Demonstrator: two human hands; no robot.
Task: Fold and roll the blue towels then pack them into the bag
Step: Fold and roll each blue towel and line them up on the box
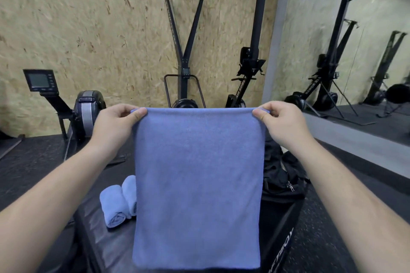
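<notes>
Blue towel (197, 184) hangs dead centre, held up off the black platform (106, 244). Left hand (117, 117) pinches its top corner at 10 o'clock, and right hand (281, 117) pinches the other at 2. Cloth is pulled taut between them so it drops flat and the edges line up for the next fold. Top edge looks rounded, probably already doubled; can't confirm. Two rolled towels (119, 201) lie side by side at 8 o'clock of the hanging one, parked out of the folding space. Black bag (281, 175) sits at 3 o'clock, partly behind the towel, handy for packing; its opening is hidden.
</notes>
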